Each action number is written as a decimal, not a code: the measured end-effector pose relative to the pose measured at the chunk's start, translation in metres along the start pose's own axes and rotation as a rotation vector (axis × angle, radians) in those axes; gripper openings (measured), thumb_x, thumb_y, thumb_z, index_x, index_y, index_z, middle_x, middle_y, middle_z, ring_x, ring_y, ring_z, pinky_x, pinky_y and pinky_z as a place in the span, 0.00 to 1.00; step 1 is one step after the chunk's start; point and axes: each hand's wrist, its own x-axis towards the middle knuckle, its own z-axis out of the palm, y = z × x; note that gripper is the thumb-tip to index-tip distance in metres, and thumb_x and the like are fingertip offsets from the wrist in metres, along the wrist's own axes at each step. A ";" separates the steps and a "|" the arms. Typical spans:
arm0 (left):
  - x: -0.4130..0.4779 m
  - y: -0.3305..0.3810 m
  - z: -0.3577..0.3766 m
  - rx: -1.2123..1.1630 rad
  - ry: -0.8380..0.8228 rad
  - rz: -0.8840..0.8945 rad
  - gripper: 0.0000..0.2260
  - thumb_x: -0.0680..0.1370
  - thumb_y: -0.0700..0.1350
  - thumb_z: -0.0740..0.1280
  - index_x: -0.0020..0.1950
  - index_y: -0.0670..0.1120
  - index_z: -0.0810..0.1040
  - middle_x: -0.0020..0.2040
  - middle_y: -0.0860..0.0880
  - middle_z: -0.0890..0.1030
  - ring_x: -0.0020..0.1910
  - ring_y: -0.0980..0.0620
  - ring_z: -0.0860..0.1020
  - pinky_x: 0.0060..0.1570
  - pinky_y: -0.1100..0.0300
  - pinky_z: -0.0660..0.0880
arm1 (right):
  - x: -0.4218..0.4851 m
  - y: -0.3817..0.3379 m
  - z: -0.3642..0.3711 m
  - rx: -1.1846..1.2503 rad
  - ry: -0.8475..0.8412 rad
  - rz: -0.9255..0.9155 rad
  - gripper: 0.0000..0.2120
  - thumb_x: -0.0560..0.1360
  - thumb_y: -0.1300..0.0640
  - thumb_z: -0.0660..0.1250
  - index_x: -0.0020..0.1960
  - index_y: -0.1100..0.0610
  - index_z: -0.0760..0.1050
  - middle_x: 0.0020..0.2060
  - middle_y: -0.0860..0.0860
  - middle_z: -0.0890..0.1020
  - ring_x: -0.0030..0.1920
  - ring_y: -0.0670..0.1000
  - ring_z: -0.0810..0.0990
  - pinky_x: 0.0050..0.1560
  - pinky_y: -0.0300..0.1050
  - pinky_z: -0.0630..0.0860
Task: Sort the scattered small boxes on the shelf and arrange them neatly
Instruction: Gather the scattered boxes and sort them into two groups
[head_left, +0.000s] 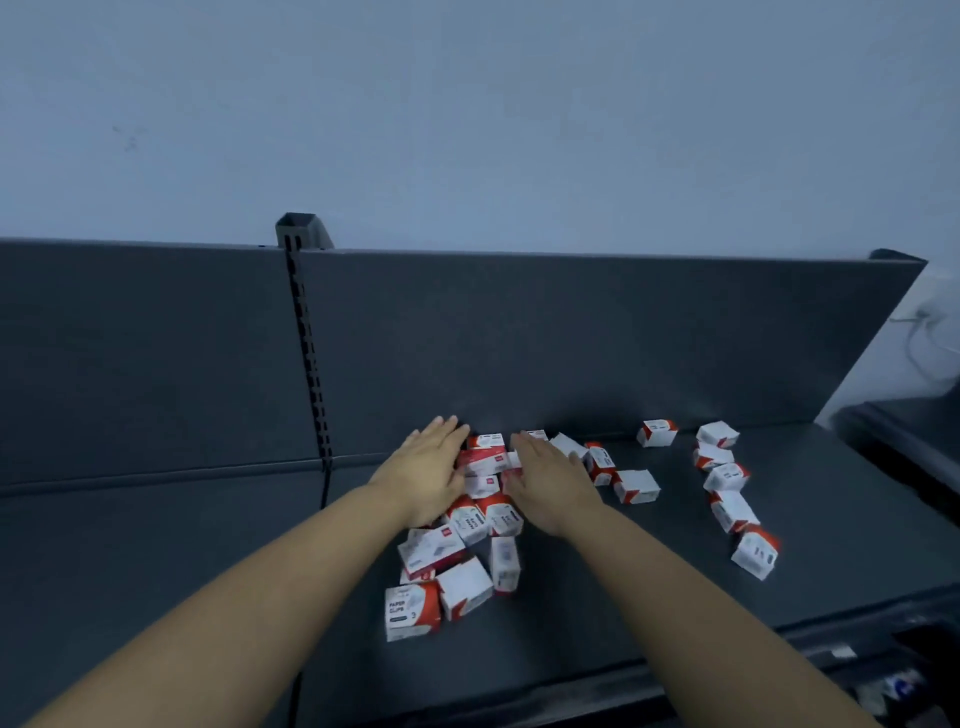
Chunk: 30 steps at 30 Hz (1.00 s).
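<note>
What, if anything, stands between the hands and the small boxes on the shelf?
Nothing visible. The left hand and right hand, both flat, flank the small boxes near the back panel, touching them.

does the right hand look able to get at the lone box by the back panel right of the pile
Probably yes. The right hand rests flat at the pile, and the lone box stands to its right with nothing on top; only low boxes lie between them.

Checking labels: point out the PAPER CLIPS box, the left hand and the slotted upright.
paper clips box (410, 613): head view, printed front face.
left hand (431, 470): head view, back of hand.
slotted upright (310, 364): head view, mid-length.
</note>
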 end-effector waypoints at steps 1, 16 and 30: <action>0.005 0.006 0.003 0.012 -0.005 -0.025 0.28 0.84 0.51 0.54 0.81 0.46 0.48 0.81 0.47 0.48 0.80 0.50 0.46 0.78 0.54 0.45 | 0.001 0.008 -0.001 0.009 0.013 -0.011 0.27 0.82 0.49 0.57 0.78 0.54 0.57 0.77 0.50 0.63 0.76 0.53 0.62 0.75 0.58 0.56; 0.038 0.031 0.047 0.025 0.006 -0.268 0.25 0.82 0.40 0.58 0.79 0.49 0.57 0.77 0.48 0.64 0.76 0.48 0.61 0.75 0.55 0.52 | 0.028 0.066 0.028 -0.061 0.028 -0.207 0.24 0.77 0.65 0.63 0.72 0.53 0.66 0.69 0.52 0.72 0.70 0.56 0.69 0.69 0.51 0.65; 0.066 0.032 0.054 0.114 0.164 -0.275 0.17 0.77 0.43 0.67 0.65 0.52 0.70 0.61 0.53 0.74 0.62 0.50 0.71 0.66 0.54 0.60 | 0.012 0.085 0.030 0.165 0.150 -0.193 0.13 0.81 0.54 0.63 0.66 0.52 0.74 0.61 0.47 0.77 0.63 0.50 0.72 0.63 0.49 0.71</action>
